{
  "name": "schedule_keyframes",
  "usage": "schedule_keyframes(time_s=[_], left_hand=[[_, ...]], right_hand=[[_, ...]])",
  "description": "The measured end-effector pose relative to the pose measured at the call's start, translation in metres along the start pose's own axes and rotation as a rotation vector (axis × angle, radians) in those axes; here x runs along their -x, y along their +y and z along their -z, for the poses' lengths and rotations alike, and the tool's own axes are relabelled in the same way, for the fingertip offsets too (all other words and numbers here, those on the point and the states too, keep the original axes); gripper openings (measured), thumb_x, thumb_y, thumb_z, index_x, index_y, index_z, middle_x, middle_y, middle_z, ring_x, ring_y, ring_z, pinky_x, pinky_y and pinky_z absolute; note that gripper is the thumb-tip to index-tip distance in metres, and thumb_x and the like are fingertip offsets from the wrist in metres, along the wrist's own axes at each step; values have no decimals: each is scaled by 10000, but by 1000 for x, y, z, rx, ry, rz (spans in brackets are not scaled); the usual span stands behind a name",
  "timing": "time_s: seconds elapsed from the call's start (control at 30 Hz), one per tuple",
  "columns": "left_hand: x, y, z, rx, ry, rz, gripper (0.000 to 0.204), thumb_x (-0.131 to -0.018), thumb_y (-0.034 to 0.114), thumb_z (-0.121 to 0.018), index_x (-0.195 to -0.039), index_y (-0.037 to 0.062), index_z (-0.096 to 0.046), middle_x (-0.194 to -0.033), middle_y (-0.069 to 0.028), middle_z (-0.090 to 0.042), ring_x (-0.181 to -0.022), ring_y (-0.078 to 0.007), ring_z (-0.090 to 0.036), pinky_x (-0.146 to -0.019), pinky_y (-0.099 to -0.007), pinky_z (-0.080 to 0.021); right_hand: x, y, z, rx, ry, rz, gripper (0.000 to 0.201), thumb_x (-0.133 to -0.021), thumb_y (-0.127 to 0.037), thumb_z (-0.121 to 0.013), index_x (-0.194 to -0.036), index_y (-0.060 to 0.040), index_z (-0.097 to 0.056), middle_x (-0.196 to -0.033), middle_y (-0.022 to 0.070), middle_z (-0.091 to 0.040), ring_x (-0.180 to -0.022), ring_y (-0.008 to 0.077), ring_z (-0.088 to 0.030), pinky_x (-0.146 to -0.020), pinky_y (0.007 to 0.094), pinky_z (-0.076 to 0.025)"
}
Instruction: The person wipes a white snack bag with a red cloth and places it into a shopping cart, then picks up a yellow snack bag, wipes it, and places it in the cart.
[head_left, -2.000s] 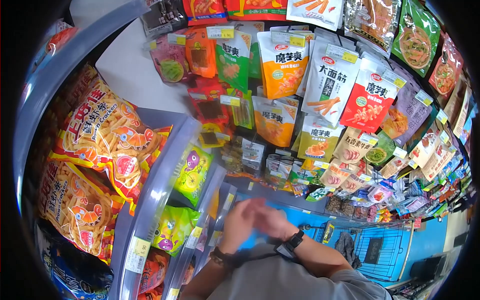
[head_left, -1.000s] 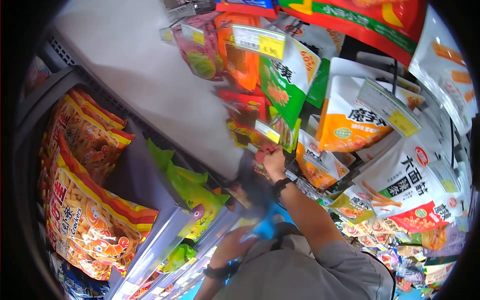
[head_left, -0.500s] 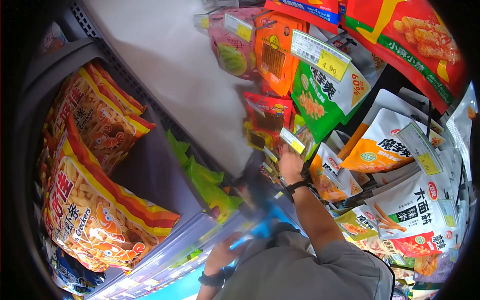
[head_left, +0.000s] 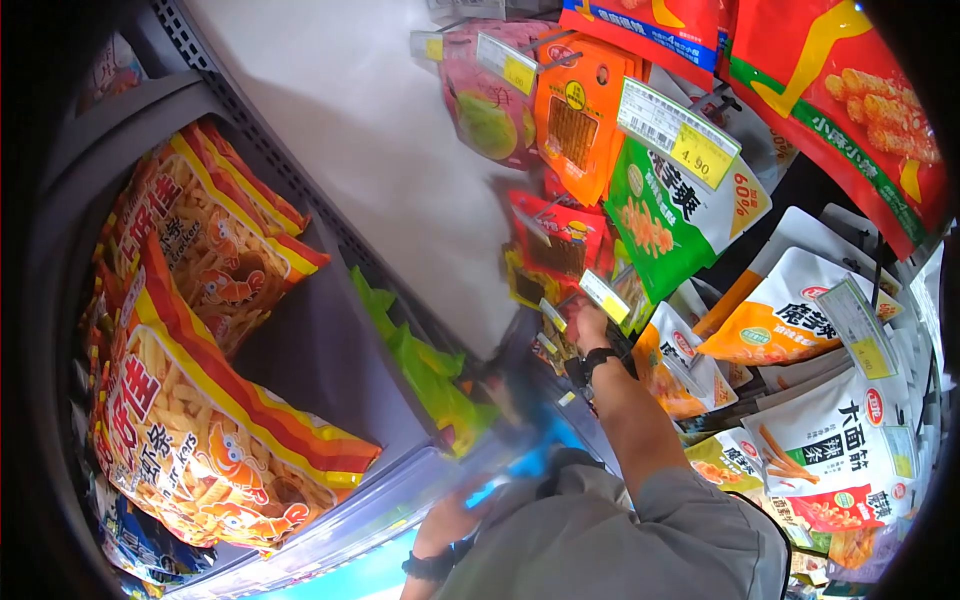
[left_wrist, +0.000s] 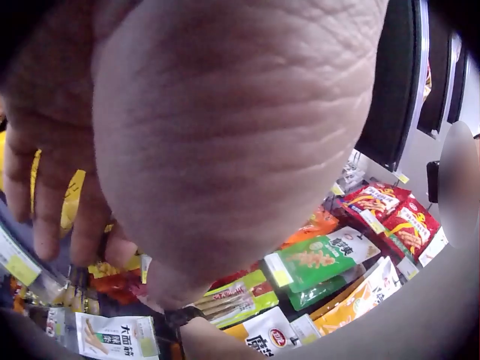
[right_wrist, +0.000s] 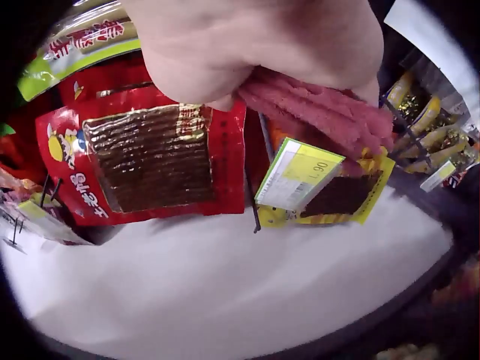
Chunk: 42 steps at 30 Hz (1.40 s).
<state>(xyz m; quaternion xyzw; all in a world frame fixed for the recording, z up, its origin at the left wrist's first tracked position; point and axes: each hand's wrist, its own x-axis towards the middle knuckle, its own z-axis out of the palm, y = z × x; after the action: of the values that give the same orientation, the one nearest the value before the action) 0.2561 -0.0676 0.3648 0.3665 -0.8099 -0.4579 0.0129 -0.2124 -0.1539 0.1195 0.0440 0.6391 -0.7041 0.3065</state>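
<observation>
My right hand (head_left: 590, 326) reaches in among the hanging snack packets and grips a folded pink cloth (right_wrist: 322, 112). Just beyond the cloth, in the right wrist view, is a price tag (right_wrist: 300, 177) on a hook, with a yellow-edged packet (right_wrist: 346, 196) behind it. Beside that hangs a red packet (right_wrist: 229, 169) with a clear window showing dark brown strips. Low by my body, my left hand (head_left: 450, 522) holds nothing that shows. Its fingers (left_wrist: 46, 225) hang loosely in the left wrist view.
Prawn cracker bags (head_left: 200, 440) stand on the shelf at left, with green bags (head_left: 425, 375) beside them. A white back panel (head_left: 370, 170) rises between shelf and hooks. Green (head_left: 655, 220), orange (head_left: 578, 120) and white-and-orange packets (head_left: 775, 325) hang at right, with price tags jutting out.
Two seconds ago both hands were together in front of my body. Since then the right hand has reached up to the hooks with the cloth, and the left has dropped low.
</observation>
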Motion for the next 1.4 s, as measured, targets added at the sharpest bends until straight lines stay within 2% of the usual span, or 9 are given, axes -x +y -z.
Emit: schedule_keyframes(time_s=[0.1, 0.23, 0.33, 0.53, 0.77, 0.87, 1.13, 1.2, 1.4], left_hand=[[2, -17, -5, -14, -6, 0, 411, -1006, 201, -789, -1360, 27, -676, -1234, -111, -768, -1126, -217, -761, -982, -370, -596], [6, -55, -14, -36, -4, -56, 416, -998, 173, -798, -1364, 25, -667, -1240, -113, -764, -1136, -215, -754, -976, -370, -597], [4, -50, -12, -30, -13, -50, 424, -994, 159, -802, -1366, 18, -655, -1247, -112, -760, -1135, -215, -750, -974, -367, -599], [4, -49, -14, 16, -48, 57, 454, -982, 132, -812, -1382, 12, -633, -1270, -109, -753, -1140, -217, -740, -981, -358, -601], [4, -38, -12, 46, -50, 122, 457, -982, 122, -812, -1391, 18, -635, -1289, -110, -750, -1147, -214, -736, -991, -358, -600], [9, -52, -15, 18, -18, 94, 458, -983, 120, -811, -1394, 16, -636, -1292, -112, -750, -1148, -212, -737, -993, -358, -600], [16, -70, -18, 30, 6, 35, 453, -976, 116, -819, -1381, 13, -645, -1280, -119, -756, -1139, -220, -749, -979, -369, -611], [12, -71, -19, 33, 18, 9, 451, -975, 115, -821, -1378, 13, -647, -1277, -121, -758, -1136, -222, -752, -975, -371, -614], [7, -62, -17, 24, 8, 38, 443, -968, 113, -827, -1363, 14, -653, -1276, -119, -761, -1134, -228, -759, -970, -372, -620]], right_hand=[[-18, 13, -1, -376, -170, 24, 235, -1112, -255, -594, -1031, -80, -727, -879, 66, -732, -689, 160, -660, -529, 314, -464], [-48, 43, -6, -242, 89, -5, 206, -1103, -250, -604, -1028, -89, -708, -867, 33, -717, -670, 138, -652, -459, 290, -389], [19, -18, -22, -166, 90, 17, 132, -1067, -203, -660, -1021, -88, -706, -874, 34, -718, -680, 143, -657, -501, 301, -437], [-18, 5, -20, 19, -30, 164, 245, -951, -185, -840, -1125, -55, -727, -974, 66, -766, -797, 219, -719, -701, 375, -574], [34, -41, -29, 329, 231, 231, 527, -916, -286, -881, -1317, 13, -716, -1159, 143, -816, -1059, 323, -769, -962, 447, -575], [47, -51, -33, 368, 290, 217, 497, -894, -294, -899, -1246, 17, -739, -1112, 160, -815, -1039, 310, -772, -926, 438, -581], [-12, 26, -34, 348, 381, 583, 307, -839, -131, -931, -1009, -14, -704, -856, 88, -717, -824, 234, -724, -805, 393, -583], [-12, 21, -34, 129, 301, 467, 250, -879, -116, -882, -1022, -11, -706, -867, 89, -724, -836, 228, -726, -801, 384, -585], [-21, -8, -9, 223, 108, 48, 162, -920, -98, -813, -1021, -12, -720, -895, 97, -739, -868, 227, -732, -814, 382, -587]])
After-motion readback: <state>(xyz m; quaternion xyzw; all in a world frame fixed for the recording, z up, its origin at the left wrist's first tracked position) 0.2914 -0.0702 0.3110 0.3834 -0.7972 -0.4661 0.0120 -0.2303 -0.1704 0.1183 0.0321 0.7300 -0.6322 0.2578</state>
